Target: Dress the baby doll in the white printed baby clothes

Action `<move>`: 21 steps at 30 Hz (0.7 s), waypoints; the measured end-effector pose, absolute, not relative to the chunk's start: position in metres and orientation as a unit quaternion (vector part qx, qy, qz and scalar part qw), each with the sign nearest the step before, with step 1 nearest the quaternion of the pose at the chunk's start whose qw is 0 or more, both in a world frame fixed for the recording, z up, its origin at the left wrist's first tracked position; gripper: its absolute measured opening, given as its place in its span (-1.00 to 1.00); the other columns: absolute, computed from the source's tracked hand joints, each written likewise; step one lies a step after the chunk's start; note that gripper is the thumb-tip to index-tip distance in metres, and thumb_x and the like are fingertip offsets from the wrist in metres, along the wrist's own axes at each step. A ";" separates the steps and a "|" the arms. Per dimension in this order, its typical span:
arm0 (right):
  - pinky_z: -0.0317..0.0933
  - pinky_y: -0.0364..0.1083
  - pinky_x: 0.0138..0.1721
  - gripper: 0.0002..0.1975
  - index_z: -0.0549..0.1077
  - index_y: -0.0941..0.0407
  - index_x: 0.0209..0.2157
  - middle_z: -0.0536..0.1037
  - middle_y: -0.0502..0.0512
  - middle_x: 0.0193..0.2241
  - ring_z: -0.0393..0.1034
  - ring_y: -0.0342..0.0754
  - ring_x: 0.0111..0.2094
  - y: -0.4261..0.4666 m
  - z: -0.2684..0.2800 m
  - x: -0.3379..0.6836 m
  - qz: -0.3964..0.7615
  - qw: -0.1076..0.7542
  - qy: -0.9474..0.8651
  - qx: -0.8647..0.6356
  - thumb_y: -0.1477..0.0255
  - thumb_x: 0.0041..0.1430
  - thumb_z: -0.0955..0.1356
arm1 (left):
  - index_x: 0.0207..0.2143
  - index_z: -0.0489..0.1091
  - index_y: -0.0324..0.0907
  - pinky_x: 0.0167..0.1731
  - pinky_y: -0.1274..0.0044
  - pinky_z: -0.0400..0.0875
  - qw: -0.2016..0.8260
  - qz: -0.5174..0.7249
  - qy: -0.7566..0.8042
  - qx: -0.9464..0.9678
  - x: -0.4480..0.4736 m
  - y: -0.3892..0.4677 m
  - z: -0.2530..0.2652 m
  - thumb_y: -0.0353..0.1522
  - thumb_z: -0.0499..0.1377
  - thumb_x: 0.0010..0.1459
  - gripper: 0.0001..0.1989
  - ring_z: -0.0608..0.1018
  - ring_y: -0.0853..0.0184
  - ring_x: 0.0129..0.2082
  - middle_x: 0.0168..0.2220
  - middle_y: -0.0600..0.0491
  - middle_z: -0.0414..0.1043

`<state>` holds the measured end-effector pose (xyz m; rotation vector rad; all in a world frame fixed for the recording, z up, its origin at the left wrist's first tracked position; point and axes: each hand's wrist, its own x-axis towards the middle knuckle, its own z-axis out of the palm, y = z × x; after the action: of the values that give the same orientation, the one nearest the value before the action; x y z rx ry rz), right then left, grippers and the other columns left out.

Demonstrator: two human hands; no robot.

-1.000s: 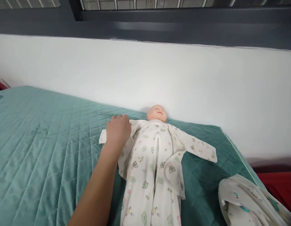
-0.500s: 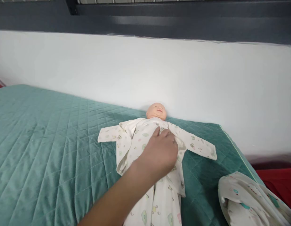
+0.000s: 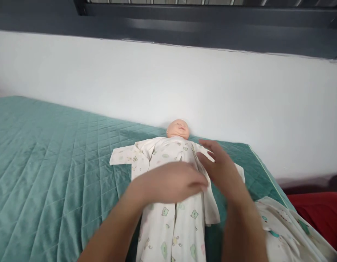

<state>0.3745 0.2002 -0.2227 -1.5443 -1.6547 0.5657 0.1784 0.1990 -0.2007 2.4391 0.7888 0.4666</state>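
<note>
A baby doll (image 3: pixel 178 128) lies on its back, dressed in a white long-sleeved baby shirt (image 3: pixel 124 155) and white pants (image 3: pixel 168 225) with small animal and cloud prints. The shirt's front hangs apart at the sides. Across the doll's belly, over the shirt, reaches my left hand (image 3: pixel 171 183); its fingers point right, blurred and partly hidden, so a hold on the cloth cannot be made out. My right hand (image 3: pixel 221 165) is above the sleeve at the doll's right side in view, its thumb and fingers apart with nothing visible between them.
A green quilted cover (image 3: pixel 61 174) lies under the doll, its piped edge running down at the right. White printed cloth (image 3: pixel 280 229) is bunched at lower right, beside something red (image 3: pixel 318 214). Behind stands a white wall (image 3: pixel 157 80) below a dark frame (image 3: pixel 168 29).
My right hand has come into view from the lower right, over the sleeve. My left hand has shifted lower, from the doll's chest to its belly.
</note>
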 end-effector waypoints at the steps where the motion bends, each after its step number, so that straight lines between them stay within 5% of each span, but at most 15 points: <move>1: 0.28 0.29 0.07 -0.60 0.46 -0.03 0.05 0.50 0.18 0.09 0.38 0.24 0.10 0.214 -0.235 0.374 0.200 0.375 -0.640 -0.640 0.22 0.20 0.32 | -0.32 0.52 -0.01 -0.26 0.50 0.47 0.281 0.179 0.324 0.885 0.167 0.207 -0.198 -0.24 -0.02 0.33 -0.68 0.59 0.32 -0.29 -0.28 0.16 0.60; 5: -0.02 0.33 0.27 -0.52 0.38 0.08 0.11 0.35 0.27 0.23 0.14 0.27 0.29 0.248 -0.280 0.375 0.202 0.320 -0.653 -0.656 0.27 0.17 0.30 | -0.05 0.46 -0.04 -0.04 0.39 0.39 0.199 0.239 0.558 0.769 0.128 0.243 -0.214 -0.19 -0.11 0.37 -0.62 0.52 0.16 0.01 0.03 0.06 0.52; 9: -0.17 0.35 0.31 -0.53 0.40 0.01 0.10 0.32 0.17 0.27 0.09 0.25 0.32 0.252 -0.288 0.378 0.212 0.311 -0.654 -0.656 0.29 0.13 0.29 | 0.08 0.37 -0.10 0.02 0.28 0.34 0.130 0.137 0.677 0.711 0.111 0.271 -0.253 -0.18 0.00 0.30 -0.62 0.44 0.02 0.12 0.13 -0.08 0.43; 16: 0.12 0.17 0.20 -0.50 0.50 0.02 -0.02 0.56 0.12 0.02 0.37 0.16 0.11 0.259 -0.291 0.387 0.159 0.341 -0.607 -0.700 0.53 -0.02 0.22 | 0.02 0.37 -0.08 -0.05 0.28 0.37 0.093 0.105 0.694 0.706 0.120 0.282 -0.279 -0.27 -0.13 0.34 -0.64 0.52 0.06 0.01 0.04 -0.07 0.49; 21: 0.26 0.08 0.07 -0.57 0.52 0.11 -0.07 0.59 0.19 -0.04 0.45 0.16 0.01 0.263 -0.301 0.417 0.124 0.418 -0.480 -0.761 0.47 0.00 0.25 | -0.01 0.41 -0.08 -0.15 0.40 0.37 0.042 0.158 0.719 0.675 0.108 0.279 -0.284 -0.36 -0.05 0.30 -0.68 0.56 0.13 -0.05 -0.01 -0.05 0.54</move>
<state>0.4168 0.2632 -0.3009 -1.9099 -1.2043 0.3109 0.1077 0.2792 -0.2843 2.0653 2.2017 0.4848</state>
